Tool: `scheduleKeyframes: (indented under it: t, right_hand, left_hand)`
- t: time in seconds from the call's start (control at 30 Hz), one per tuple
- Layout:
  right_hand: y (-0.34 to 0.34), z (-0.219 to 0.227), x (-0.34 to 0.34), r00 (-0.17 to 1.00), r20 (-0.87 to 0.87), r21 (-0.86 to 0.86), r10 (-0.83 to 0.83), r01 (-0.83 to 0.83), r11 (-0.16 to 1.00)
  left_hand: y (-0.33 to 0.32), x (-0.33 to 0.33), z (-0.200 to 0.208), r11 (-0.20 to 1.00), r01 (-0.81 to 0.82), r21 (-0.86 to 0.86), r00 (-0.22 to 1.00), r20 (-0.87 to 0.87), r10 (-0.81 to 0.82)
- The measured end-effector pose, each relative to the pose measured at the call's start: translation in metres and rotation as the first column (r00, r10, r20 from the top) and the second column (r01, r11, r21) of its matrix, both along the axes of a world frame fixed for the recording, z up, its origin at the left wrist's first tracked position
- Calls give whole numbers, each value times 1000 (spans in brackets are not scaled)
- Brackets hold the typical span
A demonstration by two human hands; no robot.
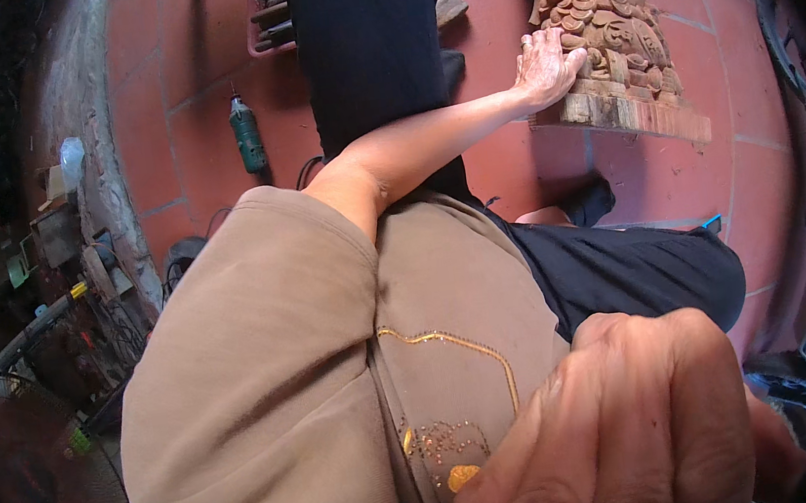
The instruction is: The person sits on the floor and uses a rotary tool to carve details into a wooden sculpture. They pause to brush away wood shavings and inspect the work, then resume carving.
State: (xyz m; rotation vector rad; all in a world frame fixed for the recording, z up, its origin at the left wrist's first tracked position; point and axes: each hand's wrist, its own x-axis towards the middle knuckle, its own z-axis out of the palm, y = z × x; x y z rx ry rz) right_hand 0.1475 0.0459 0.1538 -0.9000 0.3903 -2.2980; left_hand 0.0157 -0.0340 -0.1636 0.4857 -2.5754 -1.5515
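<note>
A brown wood carving point(612, 39) with dense raised relief lies on the tiled floor at the far right, its plain sawn base point(636, 114) toward me. My left arm reaches across my body, and my left hand point(549, 68) rests on the carving's left side near the base, fingers laid out over the relief. Close in front of me at the lower right is my right hand point(630, 414), its back and knuckles toward me. Its fingers are curled together, and whatever they may hold is hidden behind them.
A green handheld power tool point(248, 135) with a thin bit lies on the red tiles point(196, 96) to the left. Beyond my leg, a red tray point(254, 30) holds several chisel-like tools point(272, 13). Clutter point(72, 229) lines the left wall, with a fan point(45, 471) at lower left.
</note>
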Motion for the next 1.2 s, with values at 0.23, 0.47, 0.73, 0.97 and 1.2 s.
scheduleKeyframes:
  t: [0.23, 0.47, 0.73, 0.97, 1.2]
  right_hand:
    - [7, 8, 3, 998, -42, 59, -48, 51, 997]
    - [4, 5, 2, 996, -89, 45, -12, 17, 999]
    - [-1, 10, -2, 991, -131, 33, -24, 28, 999]
    - [10, 14, -1, 994, -64, -7, -92, 92, 996]
    - [4, 14, 24, 996, -21, -30, -82, 81, 996]
  left_hand:
    - [4, -1, -6, 999, 14, -36, 1000, -18, -15]
    - [6, -4, -9, 1000, 1, -27, 999, -33, -2]
    - [7, -4, 5, 998, 63, 17, 996, 58, -64]
    - [14, 0, 0, 1000, -20, -3, 1000, 20, 20]
    - [10, -1, 0, 999, -25, -49, 998, 49, 27]
